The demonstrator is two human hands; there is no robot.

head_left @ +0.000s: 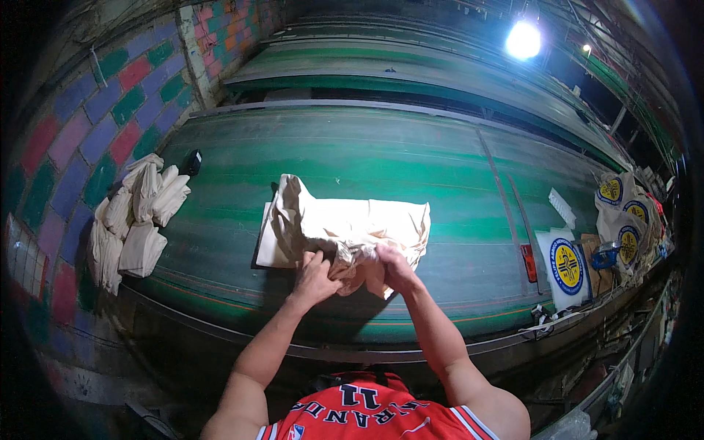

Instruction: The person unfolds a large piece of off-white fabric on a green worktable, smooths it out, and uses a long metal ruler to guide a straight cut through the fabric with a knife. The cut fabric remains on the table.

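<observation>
Head view, and here's one cream cloth (pixel 367 216) in the middle of the frame, lying on the long green table (pixel 440 158). Two bare hands on it: the left hand (pixel 315 277), fingers curled in, pinches the near edge; the right hand (pixel 397 267) is closed round a gathered bunch. It's soft, matte fabric, crumpled between the hands, flatter along the far side, one fold standing up at the left; whether it's a bag, I can't tell.

Over at the left of the frame, a heap of folded cream cloths (pixel 139 213), overlapping too much to count, with one small black object (pixel 193 162) just beside it.

Right of the frame: one white sheet (pixel 563 268) with a single round yellow-and-blue emblem, a draped printed cloth (pixel 622 209) showing three more, and a brown cardboard piece (pixel 592 257) between them.
</observation>
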